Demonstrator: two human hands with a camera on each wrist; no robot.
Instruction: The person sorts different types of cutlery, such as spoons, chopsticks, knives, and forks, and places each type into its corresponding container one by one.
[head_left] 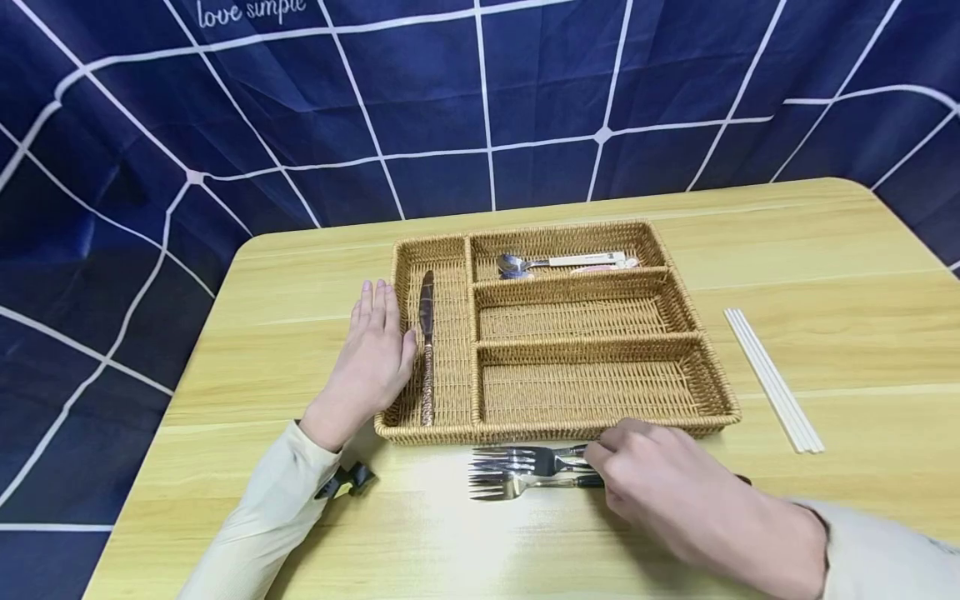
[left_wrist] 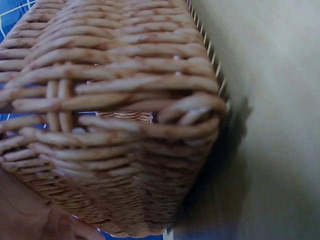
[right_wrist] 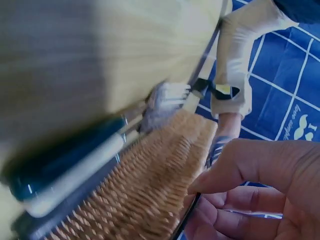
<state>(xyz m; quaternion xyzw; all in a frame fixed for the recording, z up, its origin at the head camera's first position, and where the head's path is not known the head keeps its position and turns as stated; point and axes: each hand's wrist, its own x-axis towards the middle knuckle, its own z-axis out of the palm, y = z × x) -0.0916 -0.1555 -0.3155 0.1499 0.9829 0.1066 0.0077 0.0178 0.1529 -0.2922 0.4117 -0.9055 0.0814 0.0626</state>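
My left hand (head_left: 375, 358) rests on the left side of a wicker cutlery tray (head_left: 474, 333), fingers straight and close together. In the left wrist view, the tray's woven corner (left_wrist: 195, 115) fills much of the picture. In front of the tray, my right hand (head_left: 667, 487) is over the handles of several forks (head_left: 513, 486), whose tines point left. Seen from the right wrist, its thumb and fingers pinch a thin dark fork handle (right_wrist: 189, 214). Other forks (right_wrist: 167, 102) lie blurred on the table beside the tray.
A table knife (head_left: 427, 317) lies in the tray's long left compartment. A spoon with a white handle (head_left: 577, 260) and a pinkish utensil lie in the back compartment. White chopsticks (head_left: 772, 379) lie right of the tray. A blue cloth with white lines (head_left: 427, 100) hangs behind the table.
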